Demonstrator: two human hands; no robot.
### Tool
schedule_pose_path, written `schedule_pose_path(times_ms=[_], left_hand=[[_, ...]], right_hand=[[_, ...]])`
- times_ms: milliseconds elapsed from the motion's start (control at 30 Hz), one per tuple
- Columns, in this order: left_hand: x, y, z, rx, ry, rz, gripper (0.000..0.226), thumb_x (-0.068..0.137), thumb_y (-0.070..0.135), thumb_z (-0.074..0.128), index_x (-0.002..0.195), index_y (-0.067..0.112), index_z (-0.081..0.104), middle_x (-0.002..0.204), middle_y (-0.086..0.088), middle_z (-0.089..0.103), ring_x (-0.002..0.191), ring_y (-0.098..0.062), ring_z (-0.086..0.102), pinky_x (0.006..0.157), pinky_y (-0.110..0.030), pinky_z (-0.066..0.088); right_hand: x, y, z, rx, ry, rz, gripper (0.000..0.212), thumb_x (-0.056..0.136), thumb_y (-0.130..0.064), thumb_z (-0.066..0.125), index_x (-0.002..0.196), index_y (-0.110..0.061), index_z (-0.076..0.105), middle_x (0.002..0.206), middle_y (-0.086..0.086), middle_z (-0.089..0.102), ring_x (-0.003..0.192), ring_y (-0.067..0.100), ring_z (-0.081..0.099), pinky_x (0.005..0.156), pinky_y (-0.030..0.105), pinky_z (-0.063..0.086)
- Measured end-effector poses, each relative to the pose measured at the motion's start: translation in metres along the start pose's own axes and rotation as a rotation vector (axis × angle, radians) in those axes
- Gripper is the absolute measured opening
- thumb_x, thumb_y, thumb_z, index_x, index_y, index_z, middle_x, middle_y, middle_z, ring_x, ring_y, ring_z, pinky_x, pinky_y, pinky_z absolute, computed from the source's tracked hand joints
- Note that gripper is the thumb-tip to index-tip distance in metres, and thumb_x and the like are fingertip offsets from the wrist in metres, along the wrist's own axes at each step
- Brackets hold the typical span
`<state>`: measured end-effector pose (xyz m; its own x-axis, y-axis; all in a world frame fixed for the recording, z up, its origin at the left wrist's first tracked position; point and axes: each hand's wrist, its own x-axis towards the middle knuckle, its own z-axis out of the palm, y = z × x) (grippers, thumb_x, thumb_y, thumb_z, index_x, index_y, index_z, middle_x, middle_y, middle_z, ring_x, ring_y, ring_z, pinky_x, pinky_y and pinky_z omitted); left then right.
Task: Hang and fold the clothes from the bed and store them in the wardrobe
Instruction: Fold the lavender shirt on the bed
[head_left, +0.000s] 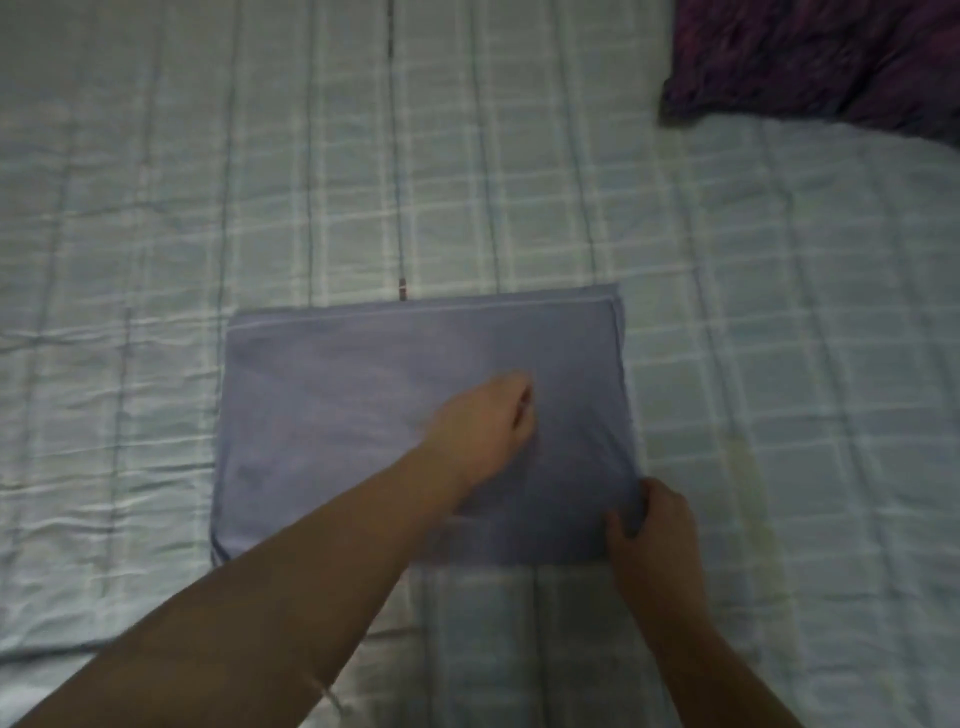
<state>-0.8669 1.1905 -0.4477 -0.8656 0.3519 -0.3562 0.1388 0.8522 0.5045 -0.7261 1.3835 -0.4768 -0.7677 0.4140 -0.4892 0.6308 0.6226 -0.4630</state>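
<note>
Pale checked bedspread (156, 208) filled the frame, wrinkled at left. Dark purple patterned fabric (831, 57) lay upper right. Light was dim.

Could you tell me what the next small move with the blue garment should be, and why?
Probably carry the right edge over to the left for another fold. The blue garment lies flat as a wide rectangle on the bed sheet; the right hand grips its near right corner, and the left hand, blurred, rests on its middle, where a fold line would fall.
</note>
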Motion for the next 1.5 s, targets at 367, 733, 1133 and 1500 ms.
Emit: schedule_pose_path(times_ms=[367, 733, 1133, 1500], left_hand=[[0.118, 0.100, 0.050, 0.086, -0.019, -0.382, 0.063, 0.093, 0.056, 0.052, 0.127, 0.004, 0.042, 0.129, -0.018, 0.055, 0.118, -0.035, 0.057, 0.094, -0.041, 0.046], [0.122, 0.093, 0.059, 0.012, 0.013, -0.399, 0.035, 0.098, 0.004, 0.039, 0.133, -0.002, 0.044, 0.126, -0.024, 0.052, 0.105, -0.035, 0.055, 0.085, -0.039, 0.044], [0.069, 0.019, -0.058, -0.255, 0.097, -0.185, 0.020, 0.091, 0.028, 0.057, 0.095, 0.010, 0.049, 0.099, -0.016, 0.063, 0.094, -0.033, 0.060, 0.069, -0.034, 0.039], [-0.028, -0.239, -0.157, -0.723, 0.186, -0.236, 0.030, 0.091, 0.011, 0.053, 0.117, 0.017, 0.064, 0.110, -0.003, 0.069, 0.100, -0.020, 0.065, 0.091, -0.037, 0.054]], right_hand=[[0.009, 0.004, -0.008, -0.078, -0.216, 0.099, 0.042, 0.085, -0.053, 0.057, 0.116, -0.026, 0.047, 0.113, 0.003, 0.068, 0.108, 0.027, 0.065, 0.088, 0.037, 0.050], [-0.002, -0.002, -0.011, 0.006, -0.231, -0.017, 0.017, 0.092, -0.040, 0.051, 0.104, -0.029, 0.053, 0.096, -0.006, 0.066, 0.091, 0.018, 0.064, 0.071, 0.028, 0.048], [-0.091, -0.104, 0.017, 0.287, -0.301, -0.224, 0.041, 0.095, -0.038, 0.050, 0.129, -0.059, 0.036, 0.110, -0.035, 0.050, 0.102, -0.005, 0.052, 0.086, 0.020, 0.044], [-0.179, -0.264, 0.190, 0.110, -0.373, -0.335, 0.075, 0.093, -0.028, 0.052, 0.155, -0.038, 0.010, 0.157, -0.016, 0.030, 0.138, 0.011, 0.040, 0.108, 0.019, 0.030]])
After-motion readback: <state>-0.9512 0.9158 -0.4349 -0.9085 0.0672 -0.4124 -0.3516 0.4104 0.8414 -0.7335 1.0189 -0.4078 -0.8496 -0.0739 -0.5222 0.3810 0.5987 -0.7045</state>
